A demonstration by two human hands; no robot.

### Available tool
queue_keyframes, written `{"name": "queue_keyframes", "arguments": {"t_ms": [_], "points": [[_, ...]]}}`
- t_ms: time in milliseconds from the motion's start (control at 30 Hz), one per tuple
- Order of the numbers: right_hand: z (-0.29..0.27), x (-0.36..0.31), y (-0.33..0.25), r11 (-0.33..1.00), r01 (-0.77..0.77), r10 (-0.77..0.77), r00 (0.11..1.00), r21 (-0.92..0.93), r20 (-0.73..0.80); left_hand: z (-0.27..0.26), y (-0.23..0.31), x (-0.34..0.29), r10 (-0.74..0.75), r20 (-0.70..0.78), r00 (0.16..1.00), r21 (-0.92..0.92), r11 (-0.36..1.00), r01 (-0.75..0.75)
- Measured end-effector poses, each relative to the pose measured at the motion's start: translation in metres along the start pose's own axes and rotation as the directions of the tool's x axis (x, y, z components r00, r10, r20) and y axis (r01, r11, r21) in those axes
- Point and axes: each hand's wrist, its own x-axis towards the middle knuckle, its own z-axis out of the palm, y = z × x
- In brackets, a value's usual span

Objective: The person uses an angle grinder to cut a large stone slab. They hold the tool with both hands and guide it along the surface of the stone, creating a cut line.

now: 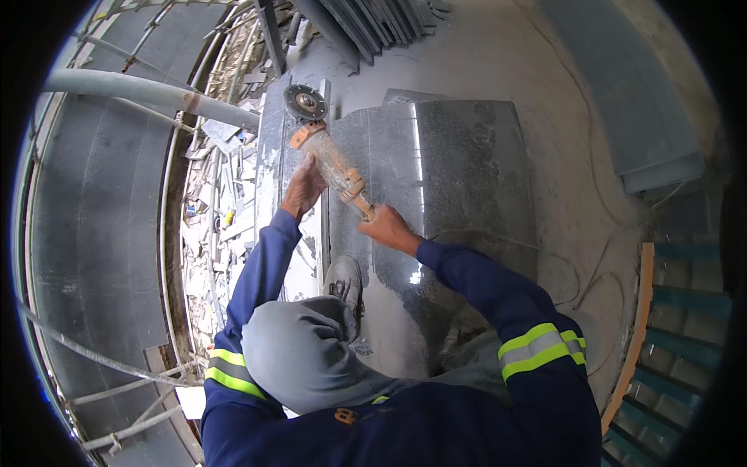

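- While both bare hands clamp the orange, dust-caked angle grinder (336,167), its round grey cutting disc (304,102) sits at the far left edge of the dark polished stone slab (459,167), where the slab meets a narrow grey stone strip (272,148).
- Left hand (303,187) wraps its fingers closed around the grinder body near the head; right hand (387,227) is closed around the rear handle.
- Judged risk: the disc could bind in the seam and kick the tool back toward the hands, since neither wears a glove.
- Judged risk: the worn grey shoe (345,282) stands on the slab just near the hands, so a slip of the tool could reach it.
- Judged risk: loose stone offcuts (222,210) piled left could shift underfoot.
- Whether the disc spins or touches stone cannot be told; no guard is clearly visible.
- Power cord and switch are hidden; the raised grey trouser knee (299,354) covers the near slab edge.
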Motion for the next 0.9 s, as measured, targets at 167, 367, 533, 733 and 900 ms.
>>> {"name": "queue_keyframes", "arguments": {"t_ms": [167, 367, 533, 733, 900], "points": [[-0.071, 0.062, -0.014, 0.979, 0.131, -0.157, 0.975, -0.157, -0.160, 0.036, 0.001, 0.126, 0.191, 0.035, 0.981, -0.428, 0.890, -0.158], [0.000, 0.084, 0.032, 0.953, -0.044, -0.088, 0.906, -0.298, -0.414, 0.000, -0.076, 0.152, -0.052, -0.098, 0.994, -0.315, 0.949, 0.018], [0.010, 0.121, 0.003, 0.944, -0.154, 0.014, 0.902, -0.292, -0.431, -0.015, -0.071, 0.184, -0.070, -0.083, 0.994, -0.245, 0.968, 0.048], [0.053, 0.168, -0.024, 0.960, -0.280, 0.246, 0.789, 0.028, -0.563, -0.025, -0.047, 0.212, -0.126, -0.028, 0.992, 0.088, 0.988, 0.128], [0.066, 0.195, -0.067, 0.962, -0.203, 0.269, 0.805, 0.181, -0.528, -0.044, -0.005, 0.237, -0.192, -0.031, 0.981, 0.170, 0.966, 0.195]]}}
